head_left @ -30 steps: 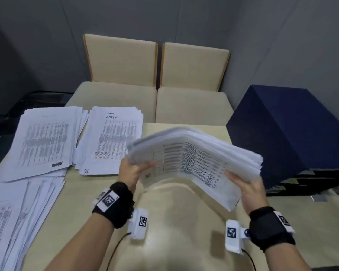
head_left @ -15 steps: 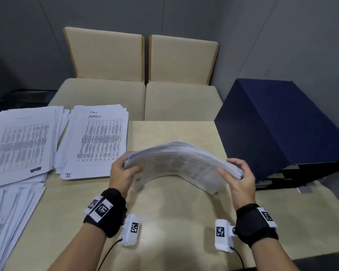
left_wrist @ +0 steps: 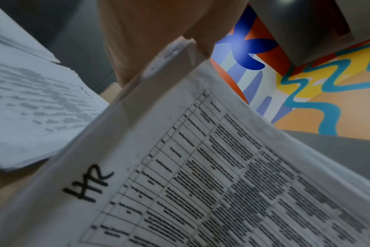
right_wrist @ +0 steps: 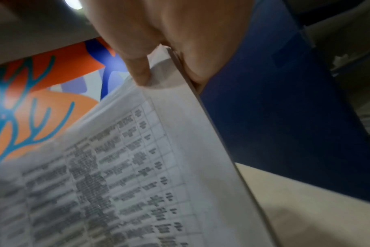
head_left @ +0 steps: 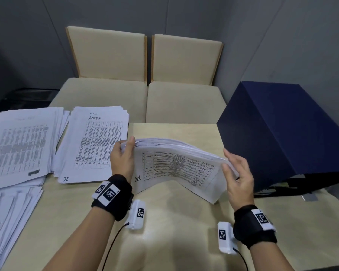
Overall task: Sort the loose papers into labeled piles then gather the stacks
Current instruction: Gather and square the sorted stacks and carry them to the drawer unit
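Observation:
A thick stack of printed sheets [head_left: 176,165], marked "HR" by hand [left_wrist: 89,183], hangs arched just above the table, its near edge drooping to the tabletop. My left hand [head_left: 123,159] grips its left end, thumb on top. The right end is held by my right hand [head_left: 235,173], fingers wrapped round the edge [right_wrist: 171,66]. On the table's left lie other piles: one with a handwritten label [head_left: 94,143], a wider one [head_left: 20,145] beside it, and a fanned pile [head_left: 8,216] at the near left.
A dark blue box [head_left: 282,133] lies tilted on the right, close to my right hand. Two beige chairs [head_left: 145,75] stand behind the light wooden table [head_left: 164,241]. Grey walls close in the far side.
Both hands have brought the HR stack down from a raised, tilted hold to just above the table. The stack now lies flatter, and the camera view shifted slightly.

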Tool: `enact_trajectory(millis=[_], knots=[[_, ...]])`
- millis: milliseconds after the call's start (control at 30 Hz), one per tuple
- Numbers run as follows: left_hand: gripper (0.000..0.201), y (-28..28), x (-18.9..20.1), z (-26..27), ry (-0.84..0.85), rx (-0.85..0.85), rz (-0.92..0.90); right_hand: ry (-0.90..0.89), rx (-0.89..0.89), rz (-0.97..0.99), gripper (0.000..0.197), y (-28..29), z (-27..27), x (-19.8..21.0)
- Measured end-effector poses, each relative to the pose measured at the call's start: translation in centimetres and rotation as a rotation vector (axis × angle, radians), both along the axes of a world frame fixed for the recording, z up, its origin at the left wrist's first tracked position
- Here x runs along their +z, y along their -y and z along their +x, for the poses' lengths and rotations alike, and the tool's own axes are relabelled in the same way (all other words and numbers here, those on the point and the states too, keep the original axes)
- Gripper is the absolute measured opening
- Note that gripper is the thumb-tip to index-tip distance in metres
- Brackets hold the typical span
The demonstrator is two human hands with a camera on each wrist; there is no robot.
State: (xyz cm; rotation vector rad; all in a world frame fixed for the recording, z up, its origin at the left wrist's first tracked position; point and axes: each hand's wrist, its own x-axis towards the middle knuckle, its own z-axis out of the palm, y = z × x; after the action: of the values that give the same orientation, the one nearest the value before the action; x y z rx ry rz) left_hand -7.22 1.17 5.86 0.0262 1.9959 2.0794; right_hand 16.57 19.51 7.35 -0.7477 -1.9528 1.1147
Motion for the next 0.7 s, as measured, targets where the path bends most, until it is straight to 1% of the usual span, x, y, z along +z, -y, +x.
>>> enact_trajectory(millis=[67, 100, 200, 233, 300, 367, 400, 433, 467, 500, 533, 567, 600, 633, 667, 700], knots=[[0.034, 0.1, -0.2, -0.8, -0.003, -0.015, 0.012, 0.016, -0.002, 0.108, 0.034, -0.5, -0.1, -0.4], [0.039, 0.3, -0.5, -1.1, 0.000, -0.043, 0.007, 0.018, -0.014, 0.118, 0.033, -0.8, -0.2, -0.7], [0.066, 0.7, -1.0, -0.8, 0.024, -0.220, -0.066, 0.019, -0.061, 0.089, 0.037, -1.5, -0.3, -1.2], [0.070, 0.8, -1.2, -0.4, 0.026, -0.266, -0.079, 0.037, -0.069, 0.120, 0.040, -1.7, -0.4, -1.3], [0.059, 0.5, -1.6, 0.2, 0.027, -0.286, -0.073, 0.077, -0.053, 0.191, 0.040, -1.8, -0.6, -1.2], [0.050, 0.0, -1.8, 0.4, 0.043, -0.262, -0.044, 0.105, -0.044, 0.211, 0.031, -2.0, -0.7, -1.3], [0.053, -0.2, -1.9, 0.4, 0.060, -0.268, -0.028, 0.118, -0.064, 0.215, 0.029, -2.3, -0.5, -1.4], [0.061, -0.3, -2.3, 0.2, 0.078, -0.279, -0.024, 0.123, -0.097, 0.206, 0.032, -2.6, -0.4, -1.7], [0.069, -0.3, -2.4, 0.0, 0.085, -0.298, -0.042, 0.118, -0.129, 0.158, 0.042, -2.9, -0.1, -2.1], [0.070, -0.4, -2.4, -0.1, 0.096, -0.311, -0.054, 0.095, -0.150, 0.030, 0.054, -3.0, 0.1, -2.5], [0.062, -0.5, -2.5, -0.3, 0.102, -0.319, -0.037, 0.043, -0.161, -0.169, 0.061, -3.0, 0.2, -2.8], [0.049, -0.6, -2.2, -0.2, 0.102, -0.329, -0.003, -0.002, -0.156, -0.365, 0.061, -3.0, 0.1, -3.4], [0.038, -0.7, -1.8, -0.2, 0.102, -0.341, 0.023, -0.011, -0.147, -0.497, 0.053, -2.9, -0.1, -3.9], [0.031, -0.7, -1.4, -0.1, 0.102, -0.360, 0.044, 0.015, -0.156, -0.547, 0.042, -2.9, -0.3, -4.3], [0.029, -0.6, -1.1, 0.0, 0.097, -0.376, 0.060, 0.036, -0.164, -0.561, 0.031, -2.9, -0.5, -4.6], [0.030, -0.4, -0.9, 0.0, 0.088, -0.388, 0.079, 0.022, -0.173, -0.568, 0.025, -2.8, -0.8, -4.4]])
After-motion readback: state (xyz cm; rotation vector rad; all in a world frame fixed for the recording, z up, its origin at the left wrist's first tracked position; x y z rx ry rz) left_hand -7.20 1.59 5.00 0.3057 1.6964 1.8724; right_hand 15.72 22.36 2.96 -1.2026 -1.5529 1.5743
